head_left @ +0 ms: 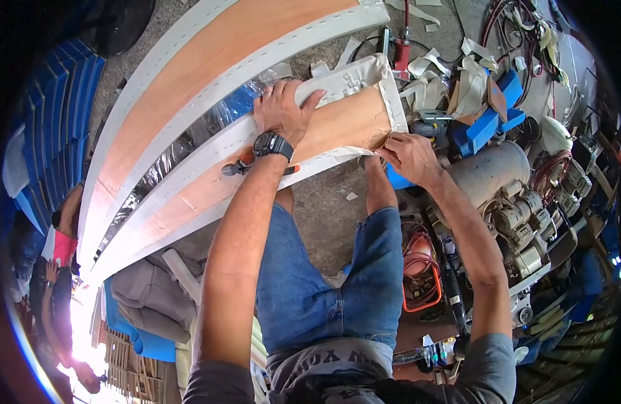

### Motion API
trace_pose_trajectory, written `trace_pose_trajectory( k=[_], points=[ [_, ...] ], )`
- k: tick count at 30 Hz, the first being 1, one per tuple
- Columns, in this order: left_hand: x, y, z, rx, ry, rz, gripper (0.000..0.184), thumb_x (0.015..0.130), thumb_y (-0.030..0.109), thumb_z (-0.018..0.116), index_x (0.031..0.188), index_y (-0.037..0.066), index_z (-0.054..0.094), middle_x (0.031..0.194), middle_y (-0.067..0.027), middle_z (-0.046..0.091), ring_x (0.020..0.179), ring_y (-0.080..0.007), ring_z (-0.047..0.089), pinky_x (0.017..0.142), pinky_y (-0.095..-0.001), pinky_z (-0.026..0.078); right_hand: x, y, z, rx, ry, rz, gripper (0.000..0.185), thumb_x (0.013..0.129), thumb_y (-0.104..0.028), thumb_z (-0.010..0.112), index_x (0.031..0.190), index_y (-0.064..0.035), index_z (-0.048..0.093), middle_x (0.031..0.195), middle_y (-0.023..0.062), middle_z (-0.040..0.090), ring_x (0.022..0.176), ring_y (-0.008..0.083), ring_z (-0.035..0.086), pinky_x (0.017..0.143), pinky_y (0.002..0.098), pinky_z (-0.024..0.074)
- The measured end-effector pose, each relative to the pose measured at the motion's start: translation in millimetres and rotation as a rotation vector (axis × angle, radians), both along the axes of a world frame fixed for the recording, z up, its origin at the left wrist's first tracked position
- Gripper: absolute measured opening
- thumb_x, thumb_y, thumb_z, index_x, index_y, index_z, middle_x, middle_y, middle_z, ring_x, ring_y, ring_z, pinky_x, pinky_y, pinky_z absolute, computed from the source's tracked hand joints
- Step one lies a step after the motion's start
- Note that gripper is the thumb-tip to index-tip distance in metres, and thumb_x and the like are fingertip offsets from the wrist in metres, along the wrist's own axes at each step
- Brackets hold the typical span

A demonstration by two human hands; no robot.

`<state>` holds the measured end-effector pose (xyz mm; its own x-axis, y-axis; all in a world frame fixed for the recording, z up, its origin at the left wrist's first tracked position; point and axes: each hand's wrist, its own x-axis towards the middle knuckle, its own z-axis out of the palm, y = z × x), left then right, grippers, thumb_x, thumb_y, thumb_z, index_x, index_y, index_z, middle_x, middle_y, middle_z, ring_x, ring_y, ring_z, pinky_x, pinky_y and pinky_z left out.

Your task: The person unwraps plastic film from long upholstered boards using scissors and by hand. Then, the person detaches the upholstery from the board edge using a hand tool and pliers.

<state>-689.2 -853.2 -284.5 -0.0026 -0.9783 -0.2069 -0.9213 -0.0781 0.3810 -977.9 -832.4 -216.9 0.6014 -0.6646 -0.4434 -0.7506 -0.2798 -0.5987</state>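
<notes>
A curved wooden panel (347, 118) with white upholstery material (331, 159) folded and stapled along its edges lies in front of me. My left hand (283, 110), with a black watch on the wrist, rests on the panel's far border, fingers spread. At the near right corner my right hand (410, 159) pinches the edge of the white material, and its fingertips partly hide that spot. Orange-handled pliers (240, 165) lie on the panel, partly behind my left forearm. Beyond it stands a longer curved panel (189, 64), its white border stapled.
A red air tool (400, 55) stands past the panel's right end. White scraps and blue pieces (482, 128) lie near a grey tank compressor (492, 168). Stacked blue panels (65, 101) are at far left, another person (58, 269) below them. An orange-framed lamp (420, 266) sits right of my knee.
</notes>
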Motion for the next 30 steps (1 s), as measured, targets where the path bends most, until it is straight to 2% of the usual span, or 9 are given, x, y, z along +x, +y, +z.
trace_pose_trajectory(
  k=[3, 5, 8, 16, 20, 25, 27, 29, 30],
  points=[
    [0, -3, 1, 0.018, 0.011, 0.007, 0.058, 0.087, 0.068, 0.057, 0.106, 0.014, 0.069, 0.107, -0.0049, 0.069, 0.103, -0.0278, 0.062, 0.086, -0.0459, 0.045, 20, 0, 30, 0.030, 0.224, 0.060, 0.020, 0.090, -0.023, 0.064, 0.081, -0.0057, 0.069, 0.081, 0.0101, 0.069, 0.078, 0.0263, 0.069, 0.066, 0.0410, 0.0546],
    [0, -4, 3, 0.045, 0.020, 0.006, 0.060, 0.087, 0.070, 0.056, 0.107, 0.014, 0.069, 0.108, -0.0046, 0.069, 0.104, -0.0277, 0.062, 0.087, -0.0460, 0.045, 69, 16, 91, -0.266, 0.513, 0.526, 0.015, 0.088, -0.018, 0.063, 0.084, -0.0074, 0.071, 0.085, 0.0098, 0.069, 0.083, 0.0252, 0.069, 0.071, 0.0409, 0.0553],
    [0, -2, -1, -0.022, 0.014, -0.003, 0.060, 0.087, 0.070, 0.056, 0.107, 0.014, 0.069, 0.107, -0.0043, 0.069, 0.104, -0.0275, 0.062, 0.087, -0.0457, 0.045, 56, 24, 65, -0.413, 0.430, 0.371, 0.018, 0.089, -0.022, 0.061, 0.085, -0.0083, 0.071, 0.089, 0.0071, 0.067, 0.087, 0.0258, 0.067, 0.075, 0.0417, 0.0536],
    [0, -4, 5, 0.003, 0.016, 0.001, 0.055, 0.087, 0.065, 0.060, 0.104, 0.014, 0.070, 0.105, -0.0044, 0.070, 0.101, -0.0269, 0.063, 0.084, -0.0439, 0.046, 12, -48, 11, 0.145, 0.099, 0.233, 0.025, 0.086, -0.028, 0.071, 0.077, -0.0049, 0.066, 0.077, 0.0091, 0.063, 0.075, 0.0304, 0.066, 0.069, 0.0425, 0.0523],
    [1, -5, 2, -0.021, 0.019, -0.004, 0.057, 0.087, 0.066, 0.059, 0.106, 0.014, 0.069, 0.105, -0.0043, 0.070, 0.101, -0.0271, 0.063, 0.084, -0.0441, 0.046, 19, -39, -8, 0.108, 0.028, 0.238, 0.033, 0.086, -0.032, 0.072, 0.073, -0.0026, 0.063, 0.074, 0.0109, 0.064, 0.070, 0.0329, 0.066, 0.063, 0.0436, 0.0514],
    [0, -1, -4, -0.001, 0.008, 0.003, 0.058, 0.088, 0.067, 0.057, 0.107, 0.013, 0.069, 0.108, -0.0039, 0.069, 0.102, -0.0275, 0.062, 0.085, -0.0449, 0.046, 25, -24, -10, 0.094, 0.038, 0.213, 0.034, 0.089, -0.033, 0.069, 0.073, -0.0031, 0.064, 0.073, 0.0108, 0.064, 0.065, 0.0328, 0.066, 0.060, 0.0436, 0.0519],
    [0, -2, -3, -0.002, 0.009, -0.002, 0.058, 0.088, 0.067, 0.057, 0.106, 0.014, 0.069, 0.107, -0.0039, 0.069, 0.101, -0.0275, 0.062, 0.084, -0.0450, 0.046, 39, -9, 20, 0.077, 0.249, 0.214, 0.027, 0.091, -0.031, 0.064, 0.079, -0.0071, 0.066, 0.081, 0.0067, 0.067, 0.074, 0.0257, 0.069, 0.063, 0.0408, 0.0536],
    [0, 3, -2, 0.016, 0.003, -0.005, 0.057, 0.088, 0.067, 0.057, 0.106, 0.014, 0.069, 0.107, -0.0039, 0.069, 0.101, -0.0275, 0.062, 0.084, -0.0451, 0.045, 62, 28, 58, -0.376, 0.416, 0.475, 0.033, 0.097, -0.035, 0.057, 0.083, -0.0082, 0.071, 0.091, 0.0077, 0.070, 0.088, 0.0248, 0.071, 0.066, 0.0415, 0.0560],
    [0, 5, 0, 0.004, 0.034, 0.005, 0.058, 0.088, 0.068, 0.057, 0.104, 0.014, 0.069, 0.104, -0.0045, 0.069, 0.100, -0.0275, 0.062, 0.084, -0.0456, 0.045, 78, 33, 75, -0.316, 0.481, 0.476, 0.032, 0.098, -0.034, 0.056, 0.087, -0.0089, 0.072, 0.086, 0.0070, 0.068, 0.091, 0.0249, 0.070, 0.068, 0.0392, 0.0568]
  ],
)
